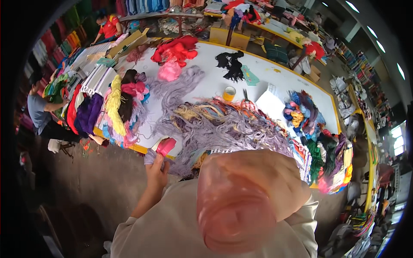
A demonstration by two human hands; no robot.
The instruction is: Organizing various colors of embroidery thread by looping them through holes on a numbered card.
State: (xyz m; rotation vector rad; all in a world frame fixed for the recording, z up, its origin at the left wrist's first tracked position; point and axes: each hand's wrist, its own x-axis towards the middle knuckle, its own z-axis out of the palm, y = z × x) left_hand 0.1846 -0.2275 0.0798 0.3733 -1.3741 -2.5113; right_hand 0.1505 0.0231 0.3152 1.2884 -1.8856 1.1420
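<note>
Close up in front of me, my right hand is wrapped round a translucent pinkish drinking bottle, tilted with its round base toward the view. The bottle's mouth is hidden. At the table's near edge, my left hand grips a pink-red lid with a pale part beside it. Some lilac-grey thread shows next to those fingers; whether they hold it too I cannot tell. Beyond my hands, a big tangled heap of lilac-grey yarn spreads over the white table, with orange and multicoloured strands in it.
Scissors and an amber jar stand behind the heap, beside white paper. Red yarn, black yarn and coloured skeins lie around. Two co-workers, one in red and one in grey-blue, are at the left.
</note>
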